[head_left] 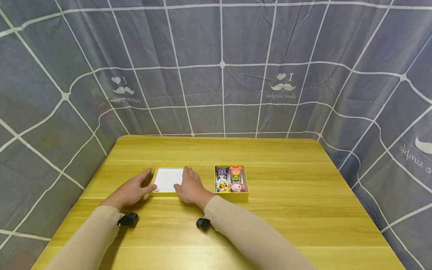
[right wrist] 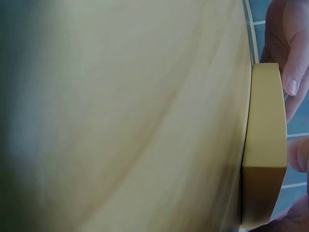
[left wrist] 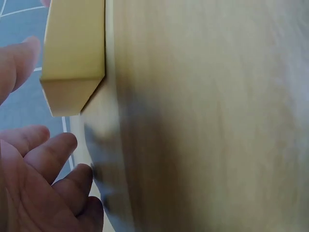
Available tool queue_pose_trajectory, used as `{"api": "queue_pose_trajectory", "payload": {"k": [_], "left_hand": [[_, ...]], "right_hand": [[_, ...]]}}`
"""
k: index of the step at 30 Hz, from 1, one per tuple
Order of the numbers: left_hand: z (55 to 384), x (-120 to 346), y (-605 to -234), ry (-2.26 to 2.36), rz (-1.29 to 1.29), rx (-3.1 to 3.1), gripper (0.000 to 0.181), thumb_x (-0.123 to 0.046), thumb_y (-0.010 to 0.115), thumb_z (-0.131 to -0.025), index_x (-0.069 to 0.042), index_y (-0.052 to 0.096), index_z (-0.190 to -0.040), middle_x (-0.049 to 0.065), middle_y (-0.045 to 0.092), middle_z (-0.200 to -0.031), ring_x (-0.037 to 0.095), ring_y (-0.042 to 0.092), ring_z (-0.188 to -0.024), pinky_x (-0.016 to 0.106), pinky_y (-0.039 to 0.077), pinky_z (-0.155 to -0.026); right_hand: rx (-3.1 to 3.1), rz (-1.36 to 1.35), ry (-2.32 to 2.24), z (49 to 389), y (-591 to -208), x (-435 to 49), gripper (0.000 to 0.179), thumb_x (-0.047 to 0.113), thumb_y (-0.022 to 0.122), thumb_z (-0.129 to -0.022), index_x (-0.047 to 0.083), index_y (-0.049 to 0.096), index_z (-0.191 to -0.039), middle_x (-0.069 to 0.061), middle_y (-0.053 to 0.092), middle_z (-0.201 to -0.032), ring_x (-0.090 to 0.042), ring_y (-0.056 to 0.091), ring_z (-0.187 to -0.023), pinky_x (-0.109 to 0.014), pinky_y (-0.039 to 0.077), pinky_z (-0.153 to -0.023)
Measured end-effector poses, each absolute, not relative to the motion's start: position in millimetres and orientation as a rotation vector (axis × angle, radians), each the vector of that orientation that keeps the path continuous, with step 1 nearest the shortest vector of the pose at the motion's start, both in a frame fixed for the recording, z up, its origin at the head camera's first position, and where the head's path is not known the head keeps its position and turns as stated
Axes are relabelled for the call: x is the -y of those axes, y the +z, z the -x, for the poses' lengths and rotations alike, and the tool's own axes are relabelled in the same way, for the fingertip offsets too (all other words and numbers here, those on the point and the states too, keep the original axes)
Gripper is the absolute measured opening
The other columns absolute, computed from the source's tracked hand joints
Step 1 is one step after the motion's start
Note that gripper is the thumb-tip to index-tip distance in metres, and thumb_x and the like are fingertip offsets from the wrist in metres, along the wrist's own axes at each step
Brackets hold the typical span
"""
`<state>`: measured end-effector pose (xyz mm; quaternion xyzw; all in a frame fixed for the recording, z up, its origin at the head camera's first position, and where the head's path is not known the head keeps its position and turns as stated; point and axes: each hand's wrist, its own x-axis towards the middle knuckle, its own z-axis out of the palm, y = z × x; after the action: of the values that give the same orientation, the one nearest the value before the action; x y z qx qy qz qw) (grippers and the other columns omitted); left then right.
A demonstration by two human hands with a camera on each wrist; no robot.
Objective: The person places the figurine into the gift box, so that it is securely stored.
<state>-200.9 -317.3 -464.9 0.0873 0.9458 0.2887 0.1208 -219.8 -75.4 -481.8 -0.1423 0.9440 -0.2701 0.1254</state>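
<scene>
A yellow box (head_left: 165, 194) with a white inside lies on the table, its open side up. My left hand (head_left: 129, 191) is at its left side, thumb near the front left corner; in the left wrist view the fingers of the left hand (left wrist: 43, 183) are spread and bent a little, apart from the box wall (left wrist: 75, 43). On the opposite side, my right hand (head_left: 192, 187) lies along the box's right edge with straight fingers and the thumb at the front right corner. Only part of the right hand (right wrist: 292, 217) shows in the right wrist view, low beside the box (right wrist: 265, 116).
Right of my right hand stands a second yellow box (head_left: 234, 197) holding several small figurines, among them a pink bear (head_left: 236, 173) and a purple-and-black one (head_left: 221, 173). The wooden table (head_left: 287, 225) meets a grey curtain (head_left: 243, 86) with white lines at the back and sides.
</scene>
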Motion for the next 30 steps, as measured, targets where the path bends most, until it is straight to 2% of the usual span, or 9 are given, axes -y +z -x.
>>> {"api": "queue_pose_trajectory", "payload": {"k": [15, 21, 30], "left_hand": [[199.0, 315.5, -467.6, 0.839, -0.266, -2.727, 0.090, -0.055, 0.057, -0.106, -0.006, 0.017, -0.169, 0.030, 0.024, -0.170, 0.056, 0.025, -0.154, 0.074, 0.028, -0.120], [198.8, 314.2, -469.5, 0.855, -0.270, -2.718, 0.090, -0.055, 0.057, -0.106, -0.005, 0.016, -0.169, 0.032, 0.025, -0.169, 0.057, 0.026, -0.154, 0.074, 0.029, -0.119], [198.0, 310.9, -470.3, 0.871, -0.283, -2.713, 0.093, -0.055, 0.057, -0.106, -0.005, 0.012, -0.170, 0.033, 0.020, -0.170, 0.057, 0.022, -0.155, 0.076, 0.026, -0.119]], "right_hand": [[-2.711, 0.378, -0.703, 219.9, -483.2, 75.5, 0.080, 0.047, 0.047, -0.111, 0.009, 0.010, -0.171, -0.008, 0.022, -0.176, -0.031, 0.013, -0.165, -0.046, 0.009, -0.135], [-2.698, 0.385, -0.716, 218.4, -482.5, 74.6, 0.082, 0.049, 0.047, -0.111, 0.009, 0.008, -0.171, -0.008, 0.022, -0.176, -0.031, 0.011, -0.166, -0.046, 0.006, -0.135], [-2.680, 0.408, -0.750, 219.0, -482.2, 72.3, 0.083, 0.048, 0.049, -0.110, 0.008, 0.009, -0.170, -0.008, 0.020, -0.177, -0.032, 0.010, -0.166, -0.047, 0.007, -0.135]]}}
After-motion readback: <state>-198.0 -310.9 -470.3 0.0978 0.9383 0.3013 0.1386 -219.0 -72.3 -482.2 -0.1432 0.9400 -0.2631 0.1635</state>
